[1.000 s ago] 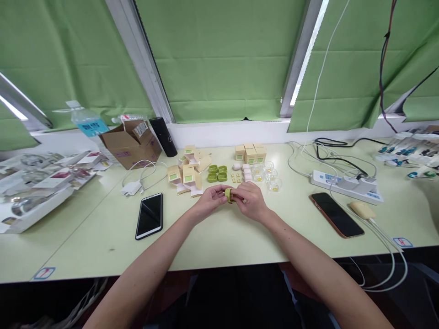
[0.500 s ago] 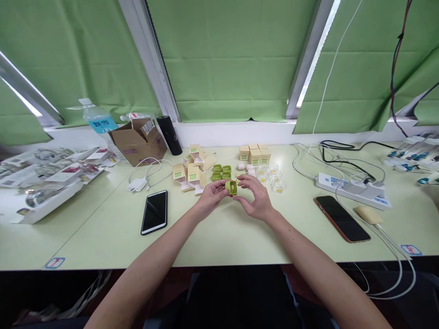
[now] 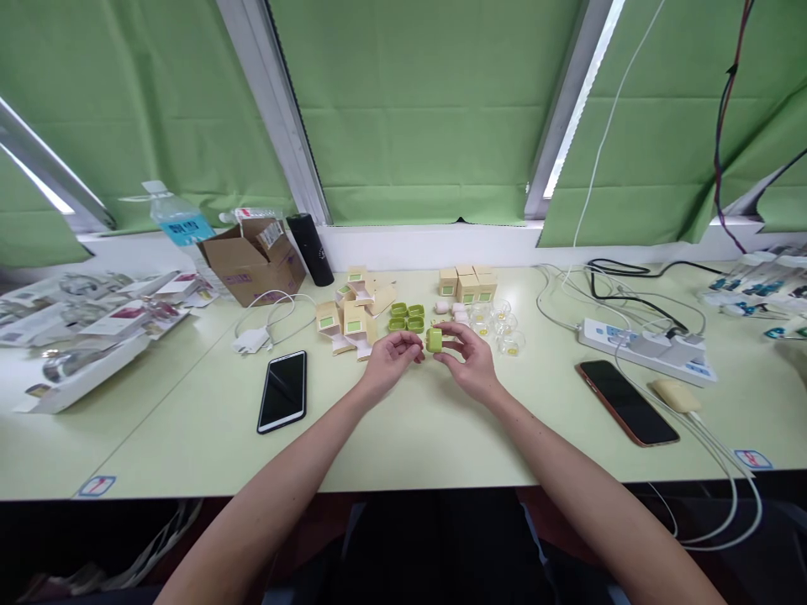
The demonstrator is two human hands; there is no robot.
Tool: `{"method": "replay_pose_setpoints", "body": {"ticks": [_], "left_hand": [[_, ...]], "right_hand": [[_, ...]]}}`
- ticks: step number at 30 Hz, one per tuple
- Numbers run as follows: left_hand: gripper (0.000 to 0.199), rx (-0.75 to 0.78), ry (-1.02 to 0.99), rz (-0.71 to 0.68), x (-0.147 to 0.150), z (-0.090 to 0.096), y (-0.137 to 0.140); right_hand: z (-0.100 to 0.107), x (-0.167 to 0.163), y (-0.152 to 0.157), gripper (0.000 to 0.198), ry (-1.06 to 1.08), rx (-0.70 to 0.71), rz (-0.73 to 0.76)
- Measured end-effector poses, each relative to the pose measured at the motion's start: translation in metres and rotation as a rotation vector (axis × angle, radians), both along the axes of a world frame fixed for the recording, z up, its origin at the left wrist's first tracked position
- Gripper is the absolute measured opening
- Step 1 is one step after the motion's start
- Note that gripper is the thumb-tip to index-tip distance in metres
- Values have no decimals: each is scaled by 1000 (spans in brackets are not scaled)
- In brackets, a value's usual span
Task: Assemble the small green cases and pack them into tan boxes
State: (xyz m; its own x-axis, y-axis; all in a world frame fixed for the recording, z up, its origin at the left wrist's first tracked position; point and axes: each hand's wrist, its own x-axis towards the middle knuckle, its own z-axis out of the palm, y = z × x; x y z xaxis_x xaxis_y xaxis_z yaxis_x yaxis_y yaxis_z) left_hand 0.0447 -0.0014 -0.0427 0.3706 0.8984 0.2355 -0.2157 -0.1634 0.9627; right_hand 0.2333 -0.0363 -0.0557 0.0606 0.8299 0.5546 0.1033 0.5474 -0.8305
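A small green square plastic case (image 3: 435,339) is pinched between the fingertips and thumb of my right hand (image 3: 470,360), above the table, its side turned toward me. My left hand (image 3: 392,360) is just left of it, a small gap away. Its fingers are curled together against the thumb; whatever is in them, if anything, is hidden. Behind my left hand stand several matching green cases (image 3: 407,317) in a block. Small pale pink pieces (image 3: 459,310) and clear round plastic pieces (image 3: 503,319) lie beyond my right hand.
Kraft cartons (image 3: 355,318) lie loosely at left; more small boxes (image 3: 467,284) stand at the back. A white phone (image 3: 282,391), a dark phone (image 3: 626,402), a power strip (image 3: 646,349) with cables, a cardboard box (image 3: 252,265) and a black cylinder (image 3: 311,249) surround the work area.
The green case has passed from my left hand to my right and is turned so its opening no longer faces me. My left hand has drawn slightly away from it.
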Motion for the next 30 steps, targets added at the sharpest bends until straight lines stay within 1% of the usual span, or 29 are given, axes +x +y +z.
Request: {"method": "replay_pose_setpoints", "body": {"ticks": [3, 9, 13, 18, 21, 25, 30], "left_hand": [[47, 9, 59, 40, 2, -1, -1], [49, 17, 134, 76, 4, 0, -1], [50, 4, 129, 71, 2, 1, 0], [48, -35, 85, 91, -1, -1, 5], [45, -94, 48, 65, -4, -5, 8], [48, -179, 0, 12, -6, -7, 9], [51, -223, -143, -205, -5, -5, 3]], "right_hand": [[-3, -1, 1, 39, -34, 17, 0], [-5, -1, 2, 39, -118, 93, 3], [-4, 0, 1, 39, -125, 109, -17], [-2, -1, 0, 41, -125, 93, -43], [-2, 0, -1, 40, -152, 94, -55], [-2, 2, -1, 40, -205, 127, -88], [-3, 1, -3, 42, -355, 253, -107]]}}
